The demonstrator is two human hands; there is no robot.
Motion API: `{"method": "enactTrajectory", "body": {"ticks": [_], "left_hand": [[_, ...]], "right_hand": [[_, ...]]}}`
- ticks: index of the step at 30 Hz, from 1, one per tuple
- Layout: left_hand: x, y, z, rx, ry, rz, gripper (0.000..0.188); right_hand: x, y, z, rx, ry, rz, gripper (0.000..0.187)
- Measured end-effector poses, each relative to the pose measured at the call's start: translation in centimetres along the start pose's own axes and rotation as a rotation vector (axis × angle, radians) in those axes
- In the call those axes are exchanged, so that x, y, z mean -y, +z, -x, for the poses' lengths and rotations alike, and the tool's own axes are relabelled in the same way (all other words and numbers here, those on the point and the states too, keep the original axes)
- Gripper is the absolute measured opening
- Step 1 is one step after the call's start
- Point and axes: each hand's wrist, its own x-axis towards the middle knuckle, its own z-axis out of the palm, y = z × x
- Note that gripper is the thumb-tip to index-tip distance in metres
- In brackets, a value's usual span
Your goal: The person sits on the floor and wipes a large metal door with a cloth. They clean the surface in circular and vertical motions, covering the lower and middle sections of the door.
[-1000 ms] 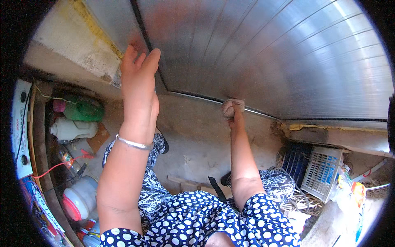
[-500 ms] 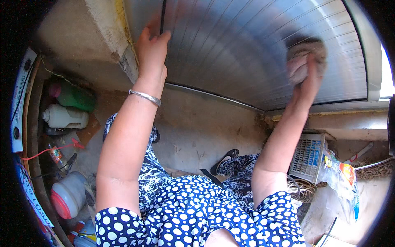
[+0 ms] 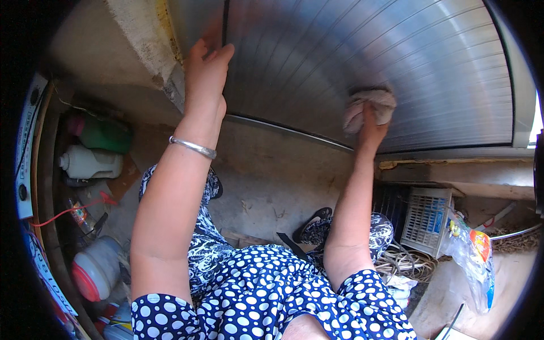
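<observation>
My right hand presses a bunched, greyish-pink cloth against a shiny ribbed metal panel, low on its surface. The fingers are closed on the cloth and partly covered by it. At the panel's left side, next to a dark vertical seam, my left hand leans on the metal with its fingertips. Its thumb stands apart from the other fingers, and nothing shows in this hand. A silver bangle circles my left wrist. The panel dimly reflects both hands.
Plastic jugs and a tub with a red lid lie at the left by a wooden edge. A rough wall edge borders the panel. To the right are a plastic crate, a coil of cord and a plastic bag.
My right hand has swept the cloth leftward and slightly down across the panel. The left hand stays at nearly the same spot on the metal.
</observation>
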Motion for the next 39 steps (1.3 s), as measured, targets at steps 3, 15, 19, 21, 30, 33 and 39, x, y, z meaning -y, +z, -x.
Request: {"method": "enactTrajectory", "body": {"ticks": [3,15,19,21,30,33,39], "left_hand": [[-0.2,0.1,0.3,-0.013,-0.014,-0.008,0.06],[0.1,0.3,0.4,-0.041,-0.004,-0.037,0.051],[0.4,0.6,0.7,-0.023,0.041,-0.057,0.05],[0.4,0.8,0.8,-0.033,0.053,-0.061,0.052],[0.7,0.8,0.9,-0.033,0.073,-0.081,0.064],[0.4,-0.1,0.7,-0.027,0.054,-0.063,0.07],[0.3,0.5,0.3,-0.007,0.047,-0.028,0.07]], "right_hand": [[-4.5,-0.7,1.8,-0.003,0.106,0.112,0.058],[-23.7,-3.9,6.4,0.09,0.719,-0.015,0.051],[-28.8,-4.9,6.6,-0.004,1.053,0.068,0.052],[-29.9,-4.6,6.4,-0.026,1.227,0.039,0.054],[-27.9,-2.9,8.1,0.069,1.181,-0.218,0.055],[-21.7,-0.4,8.4,0.099,1.125,-0.265,0.052],[-13.0,0.9,6.1,0.105,0.934,-0.52,0.046]]}}
